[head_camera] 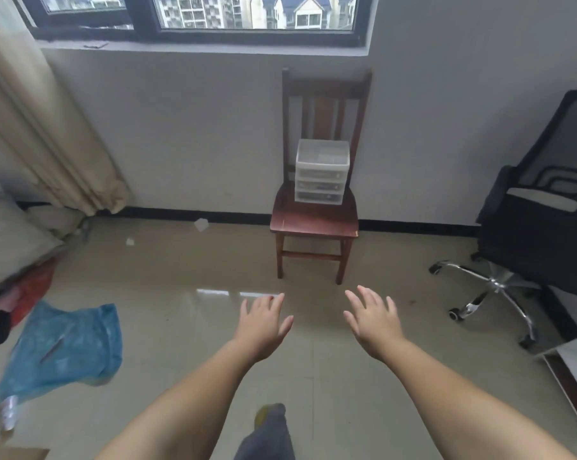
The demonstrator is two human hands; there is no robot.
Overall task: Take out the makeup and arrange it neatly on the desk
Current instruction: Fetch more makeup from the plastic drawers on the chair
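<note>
Head view shows us at the approach step, left hand and right hand empty with fingers spread, needing to reach the drawer organizer on the wooden chair.

Glossy wooden chair, seemingly translucent plastic drawer box, shiny floor tiles

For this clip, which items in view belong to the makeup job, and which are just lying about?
Belongs to the job:
- small drawer unit standing on the wooden chair
- left hand and right hand, both open and empty

Just lying about:
- blue plastic bag on the floor
- black office chair
- curtain
</note>
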